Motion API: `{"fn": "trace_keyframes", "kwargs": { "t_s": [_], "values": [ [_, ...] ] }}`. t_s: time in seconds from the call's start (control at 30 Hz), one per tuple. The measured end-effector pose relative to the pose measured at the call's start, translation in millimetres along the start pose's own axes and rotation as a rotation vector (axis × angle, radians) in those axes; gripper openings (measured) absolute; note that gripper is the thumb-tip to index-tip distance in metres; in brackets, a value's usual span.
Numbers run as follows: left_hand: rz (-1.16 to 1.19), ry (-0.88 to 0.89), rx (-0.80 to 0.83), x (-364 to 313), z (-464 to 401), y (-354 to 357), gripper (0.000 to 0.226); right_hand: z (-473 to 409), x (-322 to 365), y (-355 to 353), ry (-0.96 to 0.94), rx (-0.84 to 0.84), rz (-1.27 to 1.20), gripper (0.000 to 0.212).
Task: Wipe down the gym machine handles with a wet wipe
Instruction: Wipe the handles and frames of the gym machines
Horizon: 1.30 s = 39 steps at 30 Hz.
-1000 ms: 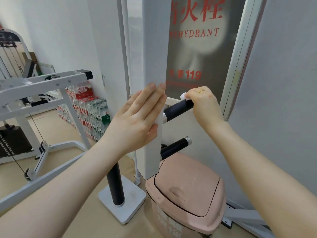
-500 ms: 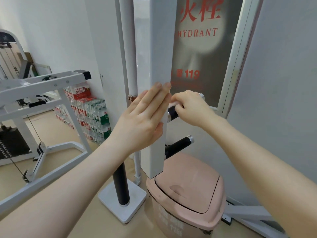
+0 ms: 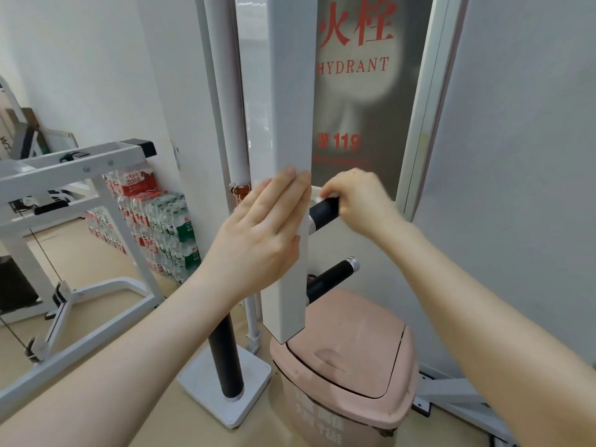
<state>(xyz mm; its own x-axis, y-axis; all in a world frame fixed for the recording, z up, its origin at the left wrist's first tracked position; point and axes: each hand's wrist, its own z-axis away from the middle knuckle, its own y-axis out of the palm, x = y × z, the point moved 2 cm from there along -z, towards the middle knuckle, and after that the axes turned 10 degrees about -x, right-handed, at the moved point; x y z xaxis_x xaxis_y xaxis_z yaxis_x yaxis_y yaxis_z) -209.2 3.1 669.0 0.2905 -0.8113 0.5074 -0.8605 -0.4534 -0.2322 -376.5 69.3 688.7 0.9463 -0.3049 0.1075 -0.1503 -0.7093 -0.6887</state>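
Note:
A white square post [image 3: 287, 124] of the gym machine hangs in front of me, with two black handles sticking out to its right. My left hand [image 3: 261, 227] lies flat against the post's lower part, fingers straight. My right hand [image 3: 358, 201] is closed round the upper black handle [image 3: 324, 211], pressing a white wet wipe [image 3: 320, 200] onto it; only a small edge of the wipe shows under the fingers. The lower black handle [image 3: 332, 279] with its silver end cap is bare and untouched.
A pink lidded bin [image 3: 351, 369] stands right under the post. A white floor stand with a black tube [image 3: 225, 359] is to its left. A white machine frame [image 3: 64, 195] fills the left side, with stacked water bottles [image 3: 154, 230] by the wall. A hydrant sign [image 3: 354, 91] is behind.
My right hand slid along the upper handle from its outer end toward the post, then back out a little, with the wipe under it. My left hand stayed on the post.

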Motion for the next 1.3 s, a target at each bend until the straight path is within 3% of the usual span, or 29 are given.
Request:
{"fn": "trace_keyframes", "kwargs": {
  "t_s": [0.07, 0.13, 0.27, 0.33, 0.4, 0.5, 0.57, 0.63, 0.7, 0.8, 0.97, 1.03, 1.23, 1.3],
  "values": [
    [-0.001, 0.000, 0.010, 2, 0, 0, 0.053, 11, 18, 7, -0.118, 0.033, -0.160, 0.042],
    [-0.006, 0.010, 0.025, 3, 0, 0, 0.053, 10, 7, 5, -0.118, 0.011, -0.166, 0.046],
    [-0.022, 0.025, 0.052, 4, 1, 0, 0.053, -1, -28, 1, 0.024, -0.030, 0.088, 0.039],
    [-0.019, 0.028, 0.050, 4, 2, 0, 0.053, 5, -33, 3, 0.127, -0.174, 0.080, 0.039],
    [-0.019, 0.026, 0.051, 4, 2, 0, 0.053, 22, -41, 10, 0.373, -0.325, -0.052, 0.039],
    [-0.030, 0.032, 0.058, 6, 3, 1, 0.054, 40, -50, 33, 0.886, -0.276, -0.517, 0.030],
    [-0.040, 0.034, 0.072, 7, 4, 2, 0.055, 40, -29, 45, 1.016, -0.113, -1.060, 0.030],
    [-0.058, 0.030, 0.071, 8, 4, 3, 0.055, 37, -6, 49, 1.149, -0.067, -1.670, 0.039],
    [-0.063, 0.026, 0.067, 8, 5, 3, 0.055, 46, 10, 54, 1.198, 0.026, -1.897, 0.040],
    [-0.058, 0.017, 0.058, 9, 5, 3, 0.054, 56, 17, 58, 1.226, 0.156, -1.906, 0.029],
    [-0.054, 0.016, 0.057, 7, 5, 3, 0.054, 32, -5, 54, 1.428, -0.237, -2.171, 0.041],
    [-0.050, 0.012, 0.059, 6, 4, 2, 0.054, 30, -6, 54, 1.417, -0.265, -2.216, 0.040],
    [-0.044, 0.005, 0.068, 5, 3, 2, 0.053, 60, 33, 64, 1.109, 0.109, -1.832, 0.045],
    [-0.039, 0.008, 0.083, 6, 3, 1, 0.054, 65, 36, 57, 1.082, 0.152, -1.794, 0.040]
  ]
}}
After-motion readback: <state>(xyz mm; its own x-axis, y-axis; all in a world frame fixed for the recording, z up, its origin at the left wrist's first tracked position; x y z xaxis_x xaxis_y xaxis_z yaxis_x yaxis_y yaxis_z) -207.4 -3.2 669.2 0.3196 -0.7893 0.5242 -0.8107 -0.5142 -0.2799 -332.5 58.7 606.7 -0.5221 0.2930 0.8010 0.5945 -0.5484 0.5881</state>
